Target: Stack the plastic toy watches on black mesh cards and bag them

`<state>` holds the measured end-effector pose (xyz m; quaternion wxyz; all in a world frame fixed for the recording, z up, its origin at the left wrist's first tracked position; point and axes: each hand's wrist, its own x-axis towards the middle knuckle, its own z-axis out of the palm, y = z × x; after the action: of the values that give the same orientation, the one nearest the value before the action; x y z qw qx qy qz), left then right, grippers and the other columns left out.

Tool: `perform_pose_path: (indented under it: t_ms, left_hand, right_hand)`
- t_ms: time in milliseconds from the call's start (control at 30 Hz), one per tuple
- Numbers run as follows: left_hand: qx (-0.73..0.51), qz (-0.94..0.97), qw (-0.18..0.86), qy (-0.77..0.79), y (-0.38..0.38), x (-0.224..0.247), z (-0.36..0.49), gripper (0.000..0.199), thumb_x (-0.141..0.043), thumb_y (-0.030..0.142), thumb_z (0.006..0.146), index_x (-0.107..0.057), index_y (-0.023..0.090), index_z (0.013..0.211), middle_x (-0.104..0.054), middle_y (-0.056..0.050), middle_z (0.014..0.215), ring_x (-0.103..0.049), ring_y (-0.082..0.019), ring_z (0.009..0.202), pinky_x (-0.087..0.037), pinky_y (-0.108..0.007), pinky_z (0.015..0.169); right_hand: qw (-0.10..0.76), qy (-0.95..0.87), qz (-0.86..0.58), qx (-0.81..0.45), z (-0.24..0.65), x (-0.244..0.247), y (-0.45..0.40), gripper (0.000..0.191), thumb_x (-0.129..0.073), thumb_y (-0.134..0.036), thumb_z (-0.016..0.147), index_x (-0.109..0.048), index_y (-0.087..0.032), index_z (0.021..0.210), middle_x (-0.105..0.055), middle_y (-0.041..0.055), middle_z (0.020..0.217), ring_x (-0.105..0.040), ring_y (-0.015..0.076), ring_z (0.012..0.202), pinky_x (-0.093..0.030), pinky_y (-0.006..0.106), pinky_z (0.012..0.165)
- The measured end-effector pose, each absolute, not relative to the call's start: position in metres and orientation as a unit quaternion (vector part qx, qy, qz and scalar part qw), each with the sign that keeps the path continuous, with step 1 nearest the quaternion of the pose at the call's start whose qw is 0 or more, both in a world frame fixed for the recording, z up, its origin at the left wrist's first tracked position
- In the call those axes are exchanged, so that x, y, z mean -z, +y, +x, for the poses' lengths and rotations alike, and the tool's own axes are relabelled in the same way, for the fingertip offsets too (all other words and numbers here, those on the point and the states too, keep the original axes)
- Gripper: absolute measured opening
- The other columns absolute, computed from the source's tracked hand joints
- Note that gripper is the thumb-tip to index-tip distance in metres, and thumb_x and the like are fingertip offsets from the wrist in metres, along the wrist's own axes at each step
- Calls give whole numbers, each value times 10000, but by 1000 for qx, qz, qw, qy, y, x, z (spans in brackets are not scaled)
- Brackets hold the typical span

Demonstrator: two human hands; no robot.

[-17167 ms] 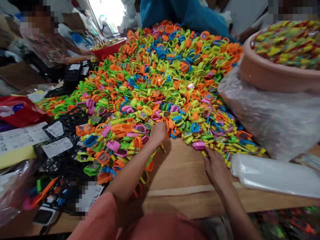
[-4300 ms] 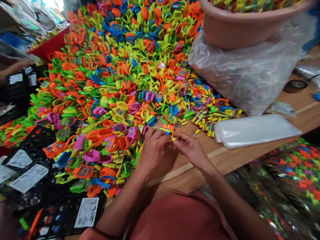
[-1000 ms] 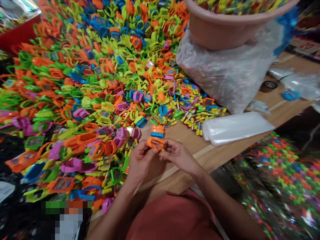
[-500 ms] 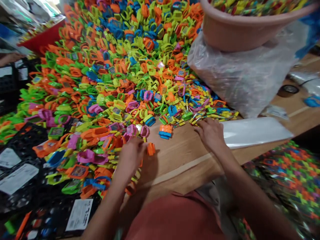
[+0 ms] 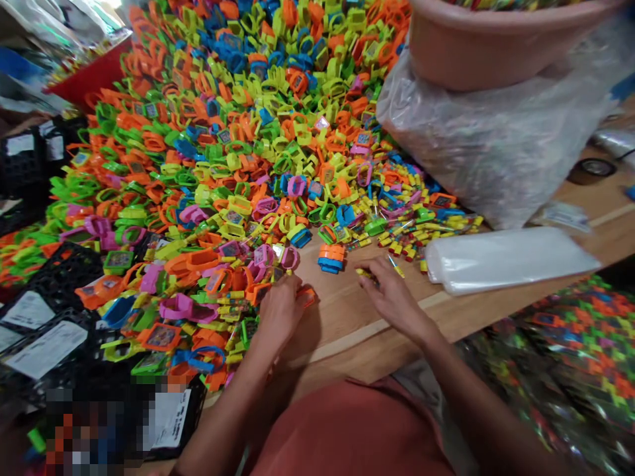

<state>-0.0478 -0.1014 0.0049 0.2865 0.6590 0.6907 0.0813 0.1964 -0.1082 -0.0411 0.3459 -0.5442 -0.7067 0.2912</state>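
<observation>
At the near edge of a heap of bright plastic toy watches (image 5: 213,152) on a wooden surface (image 5: 357,344), the left hand (image 5: 280,307) is curled just beside a small orange piece (image 5: 306,297); whether that grip is pinching it cannot be told. The right hand (image 5: 394,291) is laid almost flat, its grip spread, with the fingertips (image 5: 364,276) near small yellow tubes (image 5: 401,248). A stack of orange and blue watches (image 5: 331,258) is seen on bare wood between the hands. Hand sorting appears to be in progress, and a fresh piece from the heap's fringe seems called for. A pink basin (image 5: 456,46) is propped on a plastic sack (image 5: 491,152) beyond.
</observation>
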Motion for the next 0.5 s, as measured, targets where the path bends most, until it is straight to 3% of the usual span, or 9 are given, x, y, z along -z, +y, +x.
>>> perform_pose_path:
  t_ms: [133, 267, 333, 400, 500]
  left_hand:
    - [-139, 630, 333, 687, -107, -4, -49, 110, -707, 140, 813, -682, 179, 714, -678, -50, 751, -577, -193, 704, -294, -295, 656]
    - [-248, 573, 407, 667, -107, -2, -42, 128, -632, 270, 879, -622, 186, 783, -589, 11, 680, -499, -138, 622, -345, -258, 622]
    - [-307, 537, 464, 635, -107, -1, -35, 206, -614, 381, 887, -613, 183, 830, -593, 14, 711, -499, -123, 611, -397, -244, 612]
    - [-375, 466, 557, 576, -107, -1, -28, 322, -721, 474, 806, -642, 168, 870, -625, 3, 764, -524, -111, 631, -435, -234, 617]
    - [-443, 328, 679, 485, -110, -2, -21, 469, -929, 450, 610, -693, 147, 878, -671, -12, 811, -564, -97, 681, -457, -214, 649]
  right_hand:
    - [353, -677, -512, -394, 179, 49, -123, 244, -487, -294, 1026, -647, -263, 1208, -662, 69, 1169, -631, 233, 1083, -496, 370, 924]
    - [378, -619, -493, -480, 165, 58, -132, 232, -518, -348, 1027, -649, -264, 1200, -682, 58, 1203, -621, 221, 1139, -478, 363, 980]
    - [383, -577, -495, -524, 158, 56, -134, 256, -549, -387, 1016, -649, -255, 1211, -700, 51, 1179, -635, 206, 1076, -490, 348, 953]
    - [393, -529, -485, -575, 153, 50, -135, 302, -582, -433, 991, -655, -237, 1208, -717, 45, 1115, -644, 186, 957, -515, 317, 863]
    - [405, -483, -455, -629, 150, 34, -135, 340, -632, -482, 950, -686, -206, 1142, -721, 44, 1028, -623, 160, 827, -515, 276, 747]
